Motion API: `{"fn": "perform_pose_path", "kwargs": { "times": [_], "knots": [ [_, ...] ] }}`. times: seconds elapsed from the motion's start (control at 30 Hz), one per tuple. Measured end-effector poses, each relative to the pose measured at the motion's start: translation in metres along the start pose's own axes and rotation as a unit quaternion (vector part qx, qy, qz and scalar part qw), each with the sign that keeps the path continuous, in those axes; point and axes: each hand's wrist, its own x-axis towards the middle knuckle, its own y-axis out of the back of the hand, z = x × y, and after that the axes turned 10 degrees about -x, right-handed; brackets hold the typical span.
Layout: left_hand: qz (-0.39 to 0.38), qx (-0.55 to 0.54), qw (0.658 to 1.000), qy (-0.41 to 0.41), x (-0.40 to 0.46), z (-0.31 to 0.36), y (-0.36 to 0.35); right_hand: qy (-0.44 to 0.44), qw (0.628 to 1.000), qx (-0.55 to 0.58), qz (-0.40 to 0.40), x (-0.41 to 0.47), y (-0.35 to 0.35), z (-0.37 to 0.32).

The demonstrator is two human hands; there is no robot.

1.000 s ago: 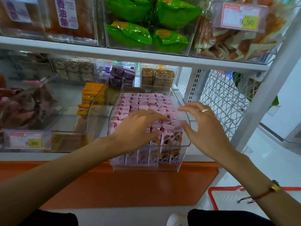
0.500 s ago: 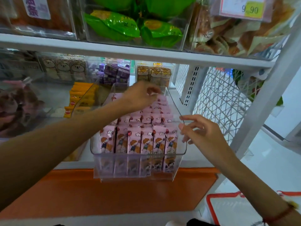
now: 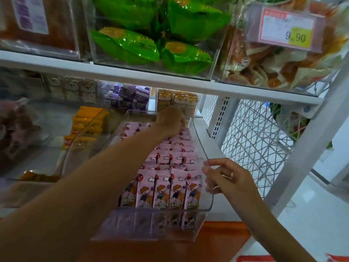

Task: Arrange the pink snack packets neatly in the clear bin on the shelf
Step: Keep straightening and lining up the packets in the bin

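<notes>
A clear bin [image 3: 200,142] sticks out over the front of the lower shelf, packed with upright rows of pink snack packets [image 3: 175,188]. My left hand [image 3: 171,121] reaches deep to the bin's back end, knuckles up, fingertips down among the rearmost packets; whether it holds one is hidden. My right hand [image 3: 224,176] grips the bin's front right corner, thumb on the rim and fingers curled around the wall.
Orange packets [image 3: 86,121] fill the clear bin to the left. Purple boxes [image 3: 130,98] and animal-print packets [image 3: 178,101] stand behind. The upper shelf [image 3: 151,76] hangs low overhead with green bags [image 3: 143,46]. A white wire mesh panel [image 3: 253,140] closes the right side.
My left hand has gone from the front packets to the bin's far back. My right hand dropped from above the packets to hold the front right corner. The view has moved closer.
</notes>
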Motion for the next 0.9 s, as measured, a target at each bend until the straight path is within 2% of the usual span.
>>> {"fn": "perform_pose_path", "kwargs": {
  "times": [0.1, 0.2, 0.3, 0.4, 0.43, 0.5, 0.57, 0.77, 0.9],
  "knots": [
    [0.100, -0.046, 0.994, 0.019, 0.003, 0.006, 0.003, 0.001, 1.000, -0.003, -0.001, -0.001, 0.000, -0.001],
    [0.147, -0.200, 0.965, 0.089, 0.007, 0.011, 0.016, -0.008, 0.999, -0.037, -0.001, -0.003, -0.001, -0.004],
    [0.206, -0.383, 0.883, 0.175, -0.007, 0.021, 0.035, -0.006, 0.994, -0.104, 0.041, -0.001, 0.000, -0.008],
    [0.303, -0.511, 0.787, 0.168, -0.048, 0.035, 0.059, 0.058, 0.979, -0.139, 0.139, 0.004, 0.002, -0.022],
    [0.313, -0.532, 0.768, 0.170, -0.064, 0.040, 0.066, 0.087, 0.973, -0.145, 0.160, 0.005, 0.001, -0.029],
    [0.302, -0.550, 0.757, 0.183, -0.096, 0.047, 0.076, 0.144, 0.961, -0.167, 0.164, 0.006, -0.005, -0.046],
    [0.274, -0.571, 0.749, 0.195, -0.128, 0.053, 0.086, 0.175, 0.957, -0.195, 0.127, 0.006, -0.017, -0.063],
    [0.210, -0.617, 0.732, 0.200, -0.199, 0.057, 0.106, 0.126, 0.975, -0.173, -0.061, -0.009, -0.063, -0.079],
    [0.174, -0.621, 0.738, 0.200, -0.211, 0.050, 0.107, 0.138, 0.975, -0.163, -0.058, -0.019, -0.069, -0.073]
  ]
}}
